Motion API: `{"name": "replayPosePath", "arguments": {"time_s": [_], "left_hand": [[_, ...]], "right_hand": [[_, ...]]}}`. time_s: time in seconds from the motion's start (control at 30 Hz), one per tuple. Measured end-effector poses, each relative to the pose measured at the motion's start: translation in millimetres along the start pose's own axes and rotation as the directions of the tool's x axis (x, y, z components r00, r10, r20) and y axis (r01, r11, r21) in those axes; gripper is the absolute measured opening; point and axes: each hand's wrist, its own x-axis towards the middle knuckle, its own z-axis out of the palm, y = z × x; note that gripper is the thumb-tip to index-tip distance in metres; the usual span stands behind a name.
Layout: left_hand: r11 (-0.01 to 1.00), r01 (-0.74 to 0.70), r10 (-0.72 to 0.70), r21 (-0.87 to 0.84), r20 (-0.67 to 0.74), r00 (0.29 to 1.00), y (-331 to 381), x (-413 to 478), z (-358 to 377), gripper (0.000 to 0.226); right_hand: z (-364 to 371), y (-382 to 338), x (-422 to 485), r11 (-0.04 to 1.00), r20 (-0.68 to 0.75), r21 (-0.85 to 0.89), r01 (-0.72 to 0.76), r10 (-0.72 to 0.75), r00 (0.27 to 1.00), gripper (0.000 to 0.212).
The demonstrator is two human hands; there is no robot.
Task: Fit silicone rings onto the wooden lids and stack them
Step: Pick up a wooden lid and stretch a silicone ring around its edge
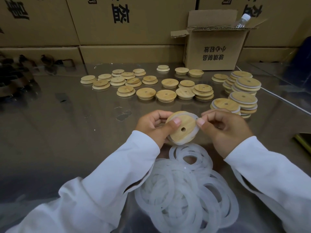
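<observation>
A glossy, reflective table [67,115] runs up to a wall of stacked cardboard cartons [126,31] printed with black characters. One smaller open carton [215,52] stands at the far right edge with a plastic bottle [242,21] poking out. Roughly twenty bare wooden lids [145,93] lie scattered singly across the far half, plus one short stack of three [203,91]. About four stacks of ringed lids [243,101] crowd the right side. A heap of white silicone rings [185,190], too overlapped to count, sits at the near edge between two white sleeves. Above it, the left hand [156,125] grips one wooden lid [186,125], while the right hand [225,126] pinches the silicone ring [180,143] partly seated round it.
</observation>
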Motion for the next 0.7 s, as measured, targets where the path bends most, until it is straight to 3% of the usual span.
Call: {"name": "replayPosePath", "arguments": {"time_s": [0.23, 0.4, 0.53, 0.63, 0.7], "left_hand": [[0.995, 0.043, -0.046, -0.09, -0.029, 0.999, -0.7, 3.8, -0.9, 0.009], [0.999, 0.009, -0.01, -0.036, -0.016, 1.0, -0.9, 2.8, -1.5, 0.008], [0.999, -0.007, 0.003, -0.043, -0.089, 0.996, -1.2, 1.0, 0.9, 0.007], [0.998, -0.011, 0.002, -0.06, -0.145, 0.989, -0.3, 2.5, 0.3, 0.008], [0.997, -0.009, -0.002, -0.076, -0.143, 0.99, -0.4, 2.6, 0.0, 0.008]], "right_hand": [[-3.1, -4.2, 2.5, 0.999, 0.027, -0.038, 0.006, -0.005, 1.0, 0.02], [-6.6, -6.5, -0.9, 0.997, 0.024, 0.048, -0.055, 0.054, 0.998, 0.014], [-0.9, -7.7, -6.1, 0.987, 0.015, 0.142, -0.079, 0.078, 0.997, 0.009], [9.1, -4.6, -10.0, 0.993, -0.017, 0.092, -0.075, 0.077, 0.997, 0.021], [11.7, -3.4, -10.4, 0.996, -0.053, 0.074, -0.052, 0.056, 0.997, 0.016]]}}
